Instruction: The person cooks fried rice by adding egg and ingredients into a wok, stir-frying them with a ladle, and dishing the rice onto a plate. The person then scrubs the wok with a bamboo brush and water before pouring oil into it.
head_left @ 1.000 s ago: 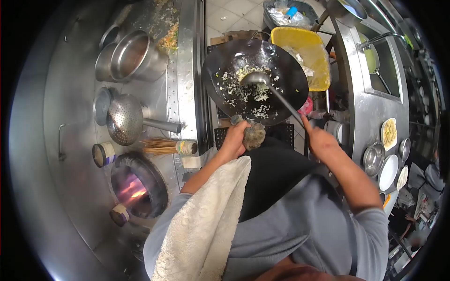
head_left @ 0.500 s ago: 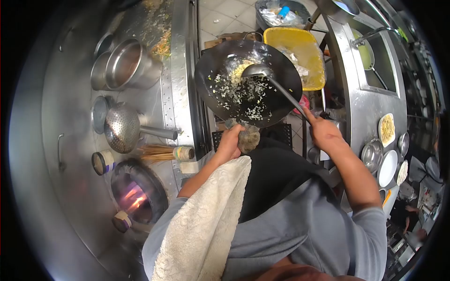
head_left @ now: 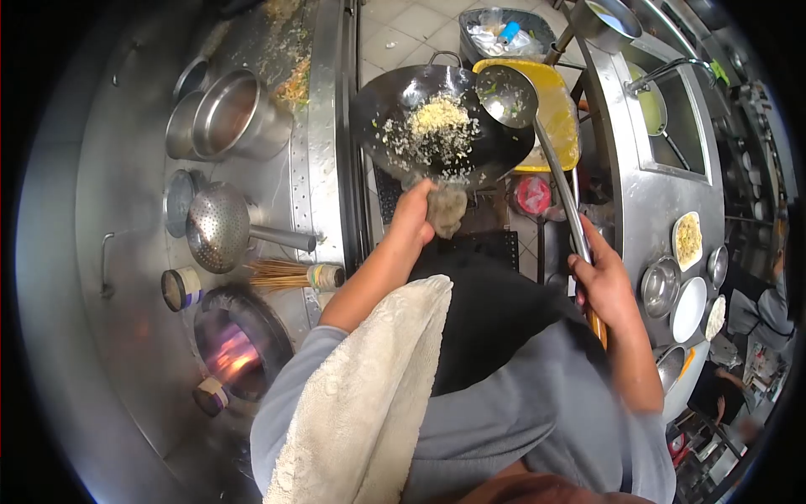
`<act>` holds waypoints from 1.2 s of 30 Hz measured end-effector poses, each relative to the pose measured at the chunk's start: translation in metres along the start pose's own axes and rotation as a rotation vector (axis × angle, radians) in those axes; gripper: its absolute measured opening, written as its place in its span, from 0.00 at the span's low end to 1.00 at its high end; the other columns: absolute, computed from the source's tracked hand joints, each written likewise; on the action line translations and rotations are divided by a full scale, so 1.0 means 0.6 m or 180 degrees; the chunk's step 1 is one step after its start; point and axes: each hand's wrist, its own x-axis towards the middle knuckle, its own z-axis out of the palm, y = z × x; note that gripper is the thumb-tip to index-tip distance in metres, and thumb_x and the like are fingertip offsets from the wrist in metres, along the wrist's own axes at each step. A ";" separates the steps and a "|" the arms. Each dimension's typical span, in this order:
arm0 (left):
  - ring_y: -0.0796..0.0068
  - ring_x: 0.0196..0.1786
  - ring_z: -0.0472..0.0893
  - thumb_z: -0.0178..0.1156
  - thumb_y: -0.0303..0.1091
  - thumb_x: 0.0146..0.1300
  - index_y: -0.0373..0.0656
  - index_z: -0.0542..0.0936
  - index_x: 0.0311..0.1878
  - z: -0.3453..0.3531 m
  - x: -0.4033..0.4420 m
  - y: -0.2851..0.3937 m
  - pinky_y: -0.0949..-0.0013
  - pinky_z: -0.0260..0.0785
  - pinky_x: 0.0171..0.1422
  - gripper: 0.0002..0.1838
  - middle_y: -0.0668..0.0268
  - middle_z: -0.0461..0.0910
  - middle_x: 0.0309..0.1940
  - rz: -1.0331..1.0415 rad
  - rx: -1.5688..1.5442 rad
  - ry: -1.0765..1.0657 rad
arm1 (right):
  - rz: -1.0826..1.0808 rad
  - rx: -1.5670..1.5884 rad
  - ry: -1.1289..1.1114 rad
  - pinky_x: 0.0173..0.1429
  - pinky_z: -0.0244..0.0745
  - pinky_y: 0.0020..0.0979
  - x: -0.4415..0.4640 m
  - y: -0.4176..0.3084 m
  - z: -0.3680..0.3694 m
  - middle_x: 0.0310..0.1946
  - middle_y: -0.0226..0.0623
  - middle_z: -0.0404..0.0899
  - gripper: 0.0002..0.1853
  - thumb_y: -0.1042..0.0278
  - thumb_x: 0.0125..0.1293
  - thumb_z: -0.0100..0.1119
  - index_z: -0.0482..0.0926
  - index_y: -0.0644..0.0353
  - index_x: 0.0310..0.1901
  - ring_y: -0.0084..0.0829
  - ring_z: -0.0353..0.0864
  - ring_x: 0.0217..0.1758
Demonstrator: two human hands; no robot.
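Observation:
My left hand (head_left: 411, 220) grips the near edge of a black wok (head_left: 379, 105) through a grubby rag (head_left: 448, 210). Inside the wok lie a pale yellow heap (head_left: 439, 116) and scattered white chopped bits (head_left: 428, 149); I cannot tell exactly what food it is. A long-handled ladle (head_left: 507, 97) is held in my right hand (head_left: 606, 281), fingers wrapped round its handle near the wooden end. The ladle's bowl, with a few green and white scraps in it, hangs over the wok's right rim.
On the left, flames burn in a round stove burner (head_left: 239, 353). Near it are a perforated strainer (head_left: 217, 227), a bamboo brush (head_left: 294, 274) and metal pots (head_left: 225, 113). A yellow tub (head_left: 561, 126) stands behind the wok. Dishes (head_left: 688, 241) line the right counter; a person (head_left: 760, 311) is at far right.
My right hand has drawn back toward my body, lifting the ladle from the food to the wok's right rim. The wok has tipped and risen slightly, and the yellow food is gathered more in a heap.

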 end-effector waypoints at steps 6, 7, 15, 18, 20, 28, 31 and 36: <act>0.59 0.38 0.89 0.56 0.27 0.65 0.35 0.79 0.48 0.028 -0.080 -0.033 0.54 0.85 0.43 0.11 0.54 0.86 0.39 0.1072 0.0358 0.0218 | -0.0383 0.0033 0.0170 0.24 0.71 0.29 0.127 0.003 0.038 0.27 0.34 0.77 0.37 0.74 0.71 0.55 0.57 0.56 0.81 0.23 0.73 0.18; 0.64 0.37 0.88 0.57 0.26 0.64 0.34 0.79 0.49 0.010 -0.085 -0.061 0.58 0.83 0.43 0.12 0.57 0.86 0.40 0.1422 0.0678 0.0237 | -0.0427 0.0134 0.0167 0.24 0.72 0.29 0.158 0.014 0.046 0.27 0.34 0.77 0.38 0.73 0.71 0.55 0.56 0.56 0.81 0.23 0.74 0.18; 0.59 0.39 0.88 0.58 0.26 0.65 0.31 0.78 0.46 0.015 -0.013 -0.008 0.54 0.84 0.46 0.10 0.54 0.85 0.40 0.0973 0.0751 0.0143 | 0.0012 0.0969 -0.1696 0.20 0.68 0.28 0.179 -0.030 0.128 0.23 0.27 0.69 0.37 0.73 0.70 0.53 0.57 0.50 0.81 0.20 0.68 0.16; 0.55 0.42 0.88 0.56 0.31 0.67 0.31 0.79 0.48 -0.024 0.041 0.008 0.51 0.84 0.47 0.13 0.50 0.85 0.42 0.0631 0.0298 0.0132 | 0.0353 0.1784 -0.2048 0.19 0.65 0.25 0.160 -0.007 0.114 0.24 0.25 0.69 0.35 0.71 0.70 0.56 0.62 0.50 0.79 0.18 0.65 0.16; 0.54 0.43 0.88 0.55 0.34 0.68 0.31 0.80 0.51 -0.047 0.024 0.011 0.51 0.84 0.48 0.16 0.50 0.86 0.43 0.0222 -0.0071 -0.0132 | 0.0512 0.2226 -0.1973 0.19 0.64 0.24 0.122 0.009 0.097 0.24 0.24 0.69 0.34 0.70 0.71 0.56 0.64 0.51 0.78 0.17 0.65 0.15; 0.62 0.42 0.87 0.57 0.26 0.65 0.29 0.79 0.52 -0.045 -0.096 -0.040 0.60 0.81 0.49 0.14 0.56 0.85 0.44 0.0945 0.0447 0.0125 | -0.0100 -0.0444 -0.0419 0.22 0.73 0.30 0.148 0.015 0.014 0.27 0.35 0.78 0.38 0.75 0.68 0.52 0.59 0.55 0.80 0.24 0.73 0.15; 0.70 0.42 0.84 0.60 0.26 0.63 0.32 0.82 0.49 -0.043 -0.074 -0.062 0.65 0.77 0.46 0.12 0.62 0.85 0.41 0.1372 0.1142 0.0291 | -0.0067 -0.0827 -0.0529 0.22 0.73 0.32 0.189 0.009 0.040 0.28 0.34 0.78 0.36 0.73 0.68 0.53 0.61 0.52 0.79 0.24 0.75 0.17; 0.64 0.34 0.87 0.63 0.38 0.66 0.33 0.85 0.43 -0.090 -0.056 -0.015 0.59 0.80 0.37 0.14 0.55 0.86 0.39 0.0757 0.1484 0.0587 | 0.0531 0.0898 -0.1862 0.20 0.63 0.27 0.158 0.004 0.133 0.23 0.26 0.71 0.39 0.71 0.69 0.60 0.57 0.54 0.80 0.18 0.66 0.16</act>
